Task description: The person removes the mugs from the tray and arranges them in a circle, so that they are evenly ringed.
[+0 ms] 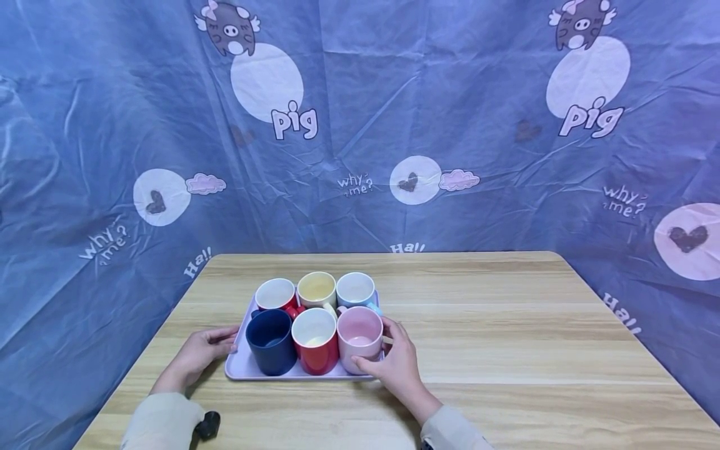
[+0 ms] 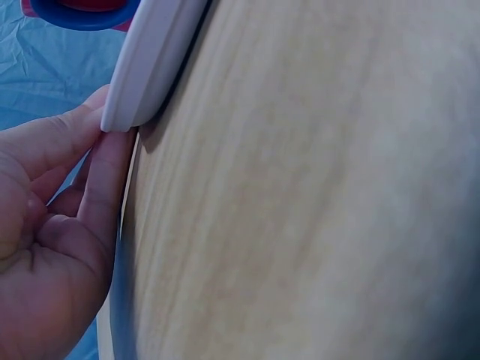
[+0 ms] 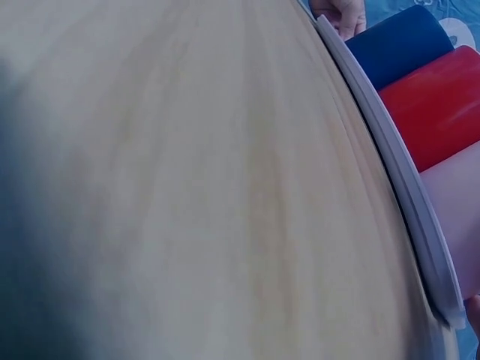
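A pale lilac tray (image 1: 239, 369) bears two rows of mugs. In front stand a navy mug (image 1: 272, 350), a red mug (image 1: 319, 359) with a white inside and a pink mug (image 1: 351, 353). Behind them are another red mug (image 1: 275, 294), a cream mug (image 1: 317, 287) and a light blue mug (image 1: 355, 289). My left hand (image 1: 199, 353) pinches the tray's left edge between thumb and fingers; the left wrist view shows the fingertips at the tray rim (image 2: 146, 67). My right hand (image 1: 399, 362) holds the pink mug from the right, thumb across its front, fingers round its far side.
The tray rests on a light wood table (image 1: 506, 337). A blue printed cloth (image 1: 360, 125) hangs behind the table and along both sides. A small black object (image 1: 208, 425) shows by the left sleeve (image 1: 163, 422).
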Motion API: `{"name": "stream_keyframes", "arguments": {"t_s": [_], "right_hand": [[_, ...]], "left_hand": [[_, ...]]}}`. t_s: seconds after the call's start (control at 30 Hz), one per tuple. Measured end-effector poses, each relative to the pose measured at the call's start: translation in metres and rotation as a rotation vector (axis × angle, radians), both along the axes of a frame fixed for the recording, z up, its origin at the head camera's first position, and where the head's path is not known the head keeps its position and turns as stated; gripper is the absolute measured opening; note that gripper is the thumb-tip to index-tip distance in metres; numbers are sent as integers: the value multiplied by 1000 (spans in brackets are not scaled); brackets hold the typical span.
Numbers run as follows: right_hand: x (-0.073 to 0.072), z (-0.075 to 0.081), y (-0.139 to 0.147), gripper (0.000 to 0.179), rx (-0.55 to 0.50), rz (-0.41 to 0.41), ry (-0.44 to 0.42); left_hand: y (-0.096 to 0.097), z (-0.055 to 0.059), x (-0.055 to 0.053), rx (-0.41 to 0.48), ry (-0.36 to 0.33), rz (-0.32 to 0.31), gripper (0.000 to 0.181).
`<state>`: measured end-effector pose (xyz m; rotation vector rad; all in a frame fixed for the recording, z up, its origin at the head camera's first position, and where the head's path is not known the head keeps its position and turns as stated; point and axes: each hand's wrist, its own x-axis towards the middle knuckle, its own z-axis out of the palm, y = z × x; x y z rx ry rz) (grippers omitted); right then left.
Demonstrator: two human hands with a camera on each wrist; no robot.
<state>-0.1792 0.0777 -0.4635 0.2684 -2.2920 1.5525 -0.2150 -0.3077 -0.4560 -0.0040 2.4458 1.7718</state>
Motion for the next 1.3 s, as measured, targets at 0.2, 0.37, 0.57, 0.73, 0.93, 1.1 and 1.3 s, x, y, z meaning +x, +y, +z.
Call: {"name": "stream_keyframes", "arguments": {"t_s": [0.2, 0.37, 0.57, 0.73, 0.93, 1.1, 1.3], "right_hand": [[0, 12, 4, 81, -16, 1, 24], [-2, 27, 9, 81, -48, 13, 35], [13, 79, 11, 74, -94, 13, 37], [-3, 78, 25, 76, -123, -24, 120], [-24, 77, 46, 75, -159, -104, 175], [-34, 80, 63, 74, -160, -183, 177], [-44, 76, 82, 73, -109, -273, 153]], "left_hand": [[0, 0, 0, 3, -7, 7, 50], [1, 0, 0, 3, -9, 8, 49], [1, 0, 1, -10, -12, 16, 49], [0, 0, 1, -11, -9, 13, 49], [0, -1, 2, -8, -5, 13, 49], [0, -3, 2, -11, 4, 10, 49], [0, -3, 1, -5, 10, 8, 49]]}}
